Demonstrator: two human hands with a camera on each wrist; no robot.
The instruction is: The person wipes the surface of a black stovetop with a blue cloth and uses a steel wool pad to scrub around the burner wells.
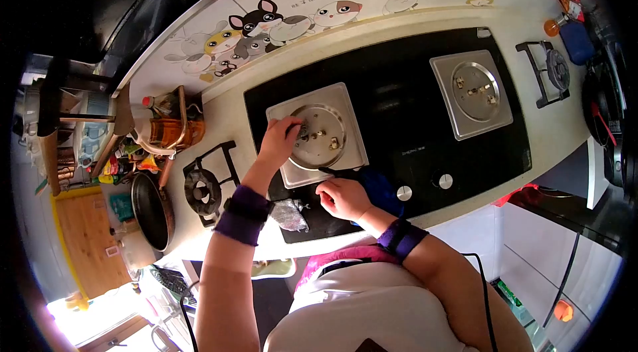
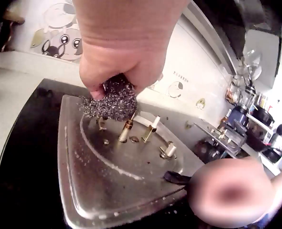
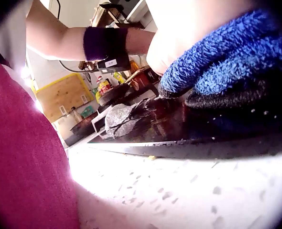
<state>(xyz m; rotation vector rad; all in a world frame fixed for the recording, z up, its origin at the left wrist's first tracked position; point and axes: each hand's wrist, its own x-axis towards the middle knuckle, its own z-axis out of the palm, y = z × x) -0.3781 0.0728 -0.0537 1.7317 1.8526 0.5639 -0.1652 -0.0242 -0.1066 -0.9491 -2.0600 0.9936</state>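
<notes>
My left hand [image 1: 276, 143] pinches a curly steel wool scourer [image 2: 112, 100] over the left burner's square stainless plate [image 2: 83, 191]. The scourer is close to the burner's small brass and white posts [image 2: 152, 125] in the left wrist view. At the plate's front edge, my right hand [image 1: 345, 199] is curled on a fluffy blue cloth [image 3: 227, 62] with a dark underside. A black tip [image 2: 175, 178] sticks out from this hand toward the plate. The cloth lies on the black glass hob [image 1: 399, 153], partly hidden by the hand in the head view.
A crumpled grey wad [image 1: 289, 214] lies at the hob's front left. Pot supports [image 1: 203, 186] stand left of the hob, near a frying pan [image 1: 151, 209] and an oil bottle [image 1: 166, 131]. The second burner plate [image 1: 458, 119] and control knobs [image 1: 405, 193] are to the right.
</notes>
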